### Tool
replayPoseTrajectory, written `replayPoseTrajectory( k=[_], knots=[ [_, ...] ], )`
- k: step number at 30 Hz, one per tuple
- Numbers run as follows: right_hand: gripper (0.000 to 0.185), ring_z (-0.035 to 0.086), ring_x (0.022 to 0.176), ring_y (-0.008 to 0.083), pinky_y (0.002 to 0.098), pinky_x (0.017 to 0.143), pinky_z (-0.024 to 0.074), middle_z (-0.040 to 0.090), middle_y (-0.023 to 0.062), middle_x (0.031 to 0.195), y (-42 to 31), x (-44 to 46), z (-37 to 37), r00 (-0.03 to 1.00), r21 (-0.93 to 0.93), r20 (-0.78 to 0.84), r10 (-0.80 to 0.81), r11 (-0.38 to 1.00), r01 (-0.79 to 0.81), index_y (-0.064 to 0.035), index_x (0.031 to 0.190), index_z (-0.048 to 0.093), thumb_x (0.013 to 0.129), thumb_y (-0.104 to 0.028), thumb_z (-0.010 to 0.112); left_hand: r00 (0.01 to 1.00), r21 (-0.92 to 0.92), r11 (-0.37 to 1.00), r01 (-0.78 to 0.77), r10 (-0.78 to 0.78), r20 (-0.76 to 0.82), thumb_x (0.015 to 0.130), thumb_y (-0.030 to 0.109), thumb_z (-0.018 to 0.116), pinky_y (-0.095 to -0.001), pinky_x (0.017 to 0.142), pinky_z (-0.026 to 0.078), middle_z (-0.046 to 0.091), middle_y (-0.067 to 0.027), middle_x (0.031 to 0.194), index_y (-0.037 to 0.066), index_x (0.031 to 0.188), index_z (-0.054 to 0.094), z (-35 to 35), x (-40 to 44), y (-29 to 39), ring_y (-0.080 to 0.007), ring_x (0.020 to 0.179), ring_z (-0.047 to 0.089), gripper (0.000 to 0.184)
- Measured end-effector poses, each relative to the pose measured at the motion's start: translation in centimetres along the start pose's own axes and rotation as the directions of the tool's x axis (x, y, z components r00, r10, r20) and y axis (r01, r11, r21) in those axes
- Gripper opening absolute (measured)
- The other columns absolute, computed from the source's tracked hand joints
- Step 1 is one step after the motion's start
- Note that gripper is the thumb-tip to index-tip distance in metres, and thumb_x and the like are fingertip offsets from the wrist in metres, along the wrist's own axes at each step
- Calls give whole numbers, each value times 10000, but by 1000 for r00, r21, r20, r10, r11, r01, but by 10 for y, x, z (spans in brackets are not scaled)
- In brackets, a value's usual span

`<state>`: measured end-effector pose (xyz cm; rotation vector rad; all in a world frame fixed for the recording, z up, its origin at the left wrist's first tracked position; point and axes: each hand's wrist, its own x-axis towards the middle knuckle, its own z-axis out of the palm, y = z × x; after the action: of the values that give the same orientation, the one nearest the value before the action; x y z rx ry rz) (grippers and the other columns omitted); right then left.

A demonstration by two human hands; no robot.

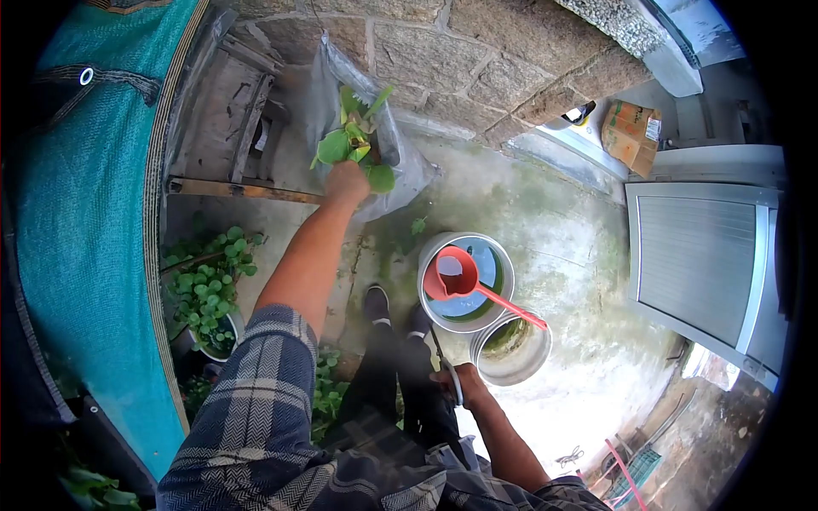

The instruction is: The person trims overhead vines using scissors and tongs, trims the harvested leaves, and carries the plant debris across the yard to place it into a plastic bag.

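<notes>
My left hand point(348, 182) is closed round a bunch of green leaves point(334, 146), some broad and rounded, one yellowish. It is at the mouth of a grey plastic bag point(400, 162) that hangs against the stone wall. Low by my right leg, my right hand point(464, 383) grips what looks like a pair of scissors point(438, 342), with a dark narrow blade pointing forward and a pale curved handle. Part of it is hidden by my fingers.
A red ladle point(452, 272) lies across a water-filled bucket point(467, 237). Beside it stands a smaller round container point(532, 362). Leafy potted plants point(209, 289) grow at left near green netting point(85, 230). A metal-framed panel point(699, 264) and cardboard box point(630, 136) are at right.
</notes>
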<state>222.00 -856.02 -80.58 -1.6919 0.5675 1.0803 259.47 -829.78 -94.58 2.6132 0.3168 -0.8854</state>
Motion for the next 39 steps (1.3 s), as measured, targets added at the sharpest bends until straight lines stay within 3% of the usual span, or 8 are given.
replayPoseTrajectory(
  k=[2, 5, 9, 12, 17, 20, 25, 39],
  knots=[
    [88, 534, 466, 176, 317, 453, 445, 577, 55, 577, 1, -17, -12, 975, 104, -33, 220, 971, -216, -145, 871, 697, 786, -125, 682, 996, -106, 991, 86, -82, 47, 780, 209, 677, -391, 909, 489, 632, -211, 1141, -2, 1057, 655, -3, -18, -2, -333, 1089, 601, 348],
    [167, 526, 461, 176, 307, 452, 435, 575, 47, 579, 58, -34, -28, 936, -228, -64, -347, 918, 325, -163, 940, 697, 789, -96, 677, 992, -108, 986, 125, -121, 42, 751, 259, 722, -392, 922, 481, 625, -227, 1146, -16, 1058, 653, -17, -47, -13, -345, 1100, 592, 418],
    [106, 480, 448, 128, 294, 431, 383, 524, 31, 545, 47, -58, -48, 977, 377, -97, 192, 915, -143, -55, 787, 672, 787, -159, 695, 999, -25, 999, 25, -24, 25, 701, 288, 745, -386, 894, 493, 646, -222, 1101, -27, 1030, 655, -64, -83, -2, -334, 1053, 619, 464],
    [238, 460, 444, 115, 290, 424, 360, 503, 29, 528, 34, -73, -56, 957, 464, -65, 282, 858, -221, -19, 656, 633, 758, -207, 736, 996, 71, 995, -68, 63, 67, 651, 301, 768, -375, 873, 503, 659, -207, 1075, -25, 1013, 660, -92, -107, -1, -308, 1029, 636, 499],
    [278, 451, 406, 135, 303, 394, 336, 488, 38, 501, 47, -89, -64, 945, 454, -136, 298, 866, -208, -43, 583, 568, 714, -176, 773, 997, 178, 981, -72, 78, -29, 620, 324, 802, -371, 782, 527, 692, -183, 910, -23, 890, 685, -115, -138, -7, -291, 880, 676, 454],
    [268, 428, 373, 145, 314, 370, 298, 474, 44, 475, 87, -94, -69, 958, 429, -141, 250, 887, -168, -32, 576, 566, 709, -156, 764, 968, 117, 982, 145, -166, 188, 652, 306, 778, -380, 888, 505, 668, -204, 1062, 10, 1047, 680, -140, -160, -3, -316, 1027, 637, 504],
    [249, 439, 369, 158, 323, 364, 301, 471, 54, 469, 172, -84, -85, 983, 88, -174, -52, 994, 68, -25, 581, 588, 703, -158, 760, 989, 105, 989, 108, -118, 86, 682, 298, 775, -384, 895, 502, 661, -222, 1063, -19, 1014, 682, -142, -181, -3, -325, 1031, 634, 468],
    [251, 485, 373, 177, 314, 341, 339, 518, 80, 502, 166, -168, -63, 701, 653, -248, 669, 649, -389, -17, 565, 564, 680, -62, 783, 981, -50, 996, 80, -87, -173, 792, 104, 568, -431, 899, 489, 646, -238, 1072, 4, 967, 691, -94, -200, -30, -377, 1049, 612, 236]
  ],
)
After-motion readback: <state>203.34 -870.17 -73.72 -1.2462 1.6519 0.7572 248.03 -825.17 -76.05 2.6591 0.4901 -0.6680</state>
